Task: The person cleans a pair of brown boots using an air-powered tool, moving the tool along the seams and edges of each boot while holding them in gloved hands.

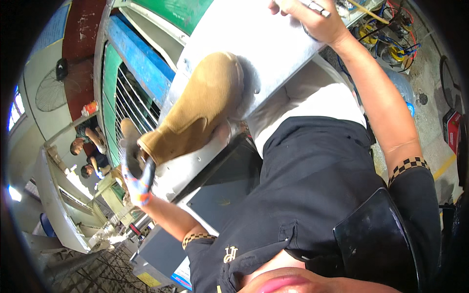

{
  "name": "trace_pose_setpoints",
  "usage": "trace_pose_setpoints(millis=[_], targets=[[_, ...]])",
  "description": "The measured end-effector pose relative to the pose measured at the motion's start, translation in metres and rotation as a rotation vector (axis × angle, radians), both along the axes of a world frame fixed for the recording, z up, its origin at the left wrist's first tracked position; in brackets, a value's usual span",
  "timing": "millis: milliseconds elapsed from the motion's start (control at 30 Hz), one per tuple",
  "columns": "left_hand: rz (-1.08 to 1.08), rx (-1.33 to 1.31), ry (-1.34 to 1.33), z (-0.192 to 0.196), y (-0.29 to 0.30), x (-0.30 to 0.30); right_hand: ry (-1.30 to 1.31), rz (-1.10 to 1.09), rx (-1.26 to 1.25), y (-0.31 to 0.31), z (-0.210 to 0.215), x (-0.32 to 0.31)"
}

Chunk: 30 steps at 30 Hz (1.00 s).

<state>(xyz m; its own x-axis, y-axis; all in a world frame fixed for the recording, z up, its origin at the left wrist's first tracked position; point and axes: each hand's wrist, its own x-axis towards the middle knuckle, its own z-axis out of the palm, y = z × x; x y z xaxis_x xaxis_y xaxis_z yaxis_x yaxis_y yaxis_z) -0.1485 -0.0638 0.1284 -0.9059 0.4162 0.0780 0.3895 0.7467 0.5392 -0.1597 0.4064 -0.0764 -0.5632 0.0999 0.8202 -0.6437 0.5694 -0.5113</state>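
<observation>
A tan ankle boot (200, 102) with ribbed-looking fabric lies on a bright metal tabletop (288, 63), toe toward the far side and collar toward my left hand. My left hand (137, 171) wears a patterned glove with a darkened finger area. Its thumb and fingers are spread in a C shape beside the boot's collar; whether the thumb touches the collar I cannot make out. At the top, over the tabletop, my right hand (312, 22) is bare and closed round a silver pen-like tool (317, 8). The tool's far end is out of the picture.
Left of the tabletop are a blue beam (137, 53) and a wire rack (132, 93). Two people (90, 151) work farther left, near a wall fan (51, 90). Wired yellow devices (391, 49) and a clear water bottle (399, 85) stand on the floor at right.
</observation>
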Motion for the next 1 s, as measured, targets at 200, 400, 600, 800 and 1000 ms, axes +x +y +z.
trace_pose_setpoints(millis=[200, 400, 600, 800, 1000], targets=[[-0.196, -0.24, -0.168, -0.003, 0.039, -0.018, -0.195, 0.088, -0.26, -0.003, 0.011, 0.001], [0.131, 0.42, -0.035, -0.055, 0.025, -0.035, -0.032, 0.049, -0.278, -0.01, -0.006, -0.011], [-0.025, 0.698, -0.123, -0.068, 0.185, -0.176, -0.282, 0.111, -0.433, -0.005, -0.005, -0.007], [-0.28, -0.278, 0.727, -0.117, 0.254, -0.348, -0.336, 0.168, -0.455, -0.008, 0.003, -0.009], [-0.041, 0.54, -0.321, -0.108, 0.177, -0.304, -0.454, 0.273, -0.726, -0.015, 0.007, -0.005]])
